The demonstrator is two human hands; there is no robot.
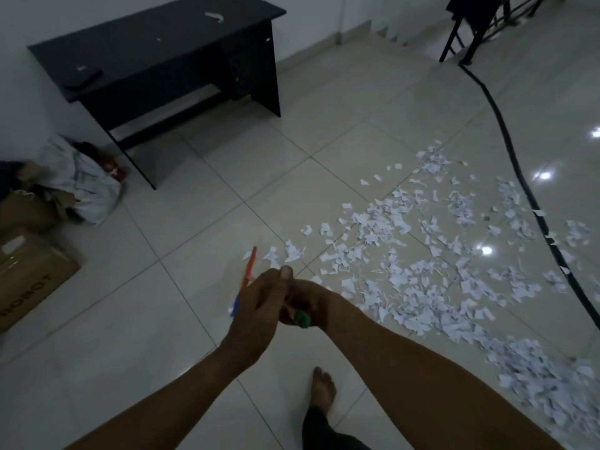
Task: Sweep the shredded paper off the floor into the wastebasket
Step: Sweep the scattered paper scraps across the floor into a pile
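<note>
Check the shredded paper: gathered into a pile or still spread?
Spread. The shredded paper lies scattered in a broad band across the floor tiles, some over the black cable. No wastebasket in view.

Both hands meet low in the middle of the view, the left hand (259, 300) wrapped over the right hand (308, 303), together gripping a thin stick with red and blue bands (248, 271) and a green end cap (303, 319). Torn white shredded paper (422, 254) lies spread over the glossy pale tiled floor (194, 222), from mid-floor toward the right edge and the lower right corner. A black cable (506, 151) curves through the scraps. A black desk (168, 60) stands against the far wall. Brown cardboard boxes (29, 274) and a white bag (81, 183) sit at the left edge. One bare foot (323, 389) stands on the tiles near the bottom edge.
</note>
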